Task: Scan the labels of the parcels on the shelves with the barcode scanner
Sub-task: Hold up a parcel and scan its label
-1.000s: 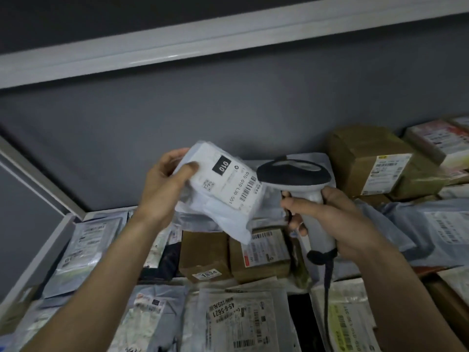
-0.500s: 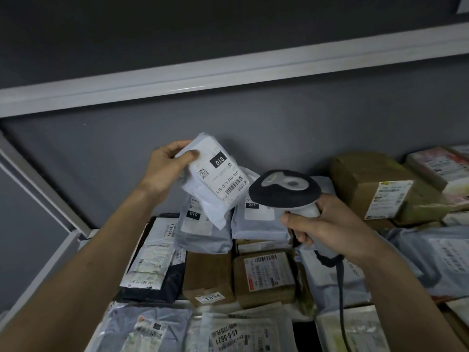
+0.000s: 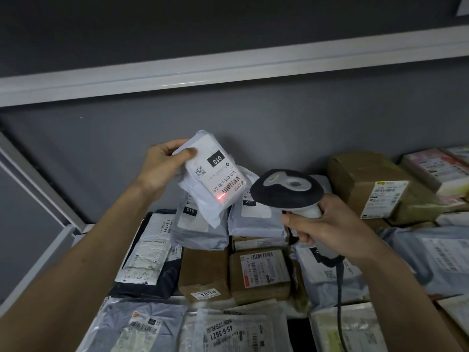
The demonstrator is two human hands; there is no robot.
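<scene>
The left hand [image 3: 162, 165] grips a white parcel [image 3: 212, 174] above the shelf [image 3: 76, 228], label up; a red dot sits on its barcode. The right hand [image 3: 327, 224] grips the scanner [image 3: 289, 190], hiding its handle. Small label print is unreadable.

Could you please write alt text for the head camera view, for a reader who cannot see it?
A person's left hand holds up a white parcel while the right hand aims a barcode scanner at it; a red spot glows on its label by the barcode. Below, a shelf is crowded with labelled bags and cardboard boxes.
</scene>
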